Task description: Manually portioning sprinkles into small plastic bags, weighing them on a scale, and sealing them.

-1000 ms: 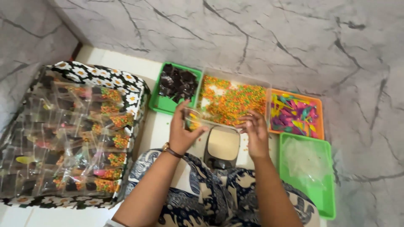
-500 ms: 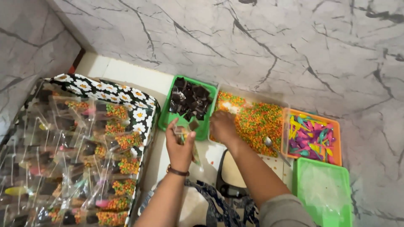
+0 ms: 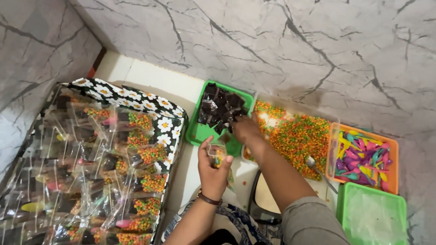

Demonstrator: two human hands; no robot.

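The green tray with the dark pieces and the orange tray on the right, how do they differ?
The green tray holds dark brown squarish pieces; the orange tray holds bright pink, purple, yellow and green pointed pieces. The right hand reaches into the green tray; no hand is near the orange one. Both are shallow, rectangular and open-topped.

Small clear packet [image 3: 218, 154] in the left hand [image 3: 212, 170]; many filled clear packets [image 3: 91, 172] heaped left

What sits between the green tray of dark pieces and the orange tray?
In the head view, a clear tray of small orange and green candies, a spoon resting in it.
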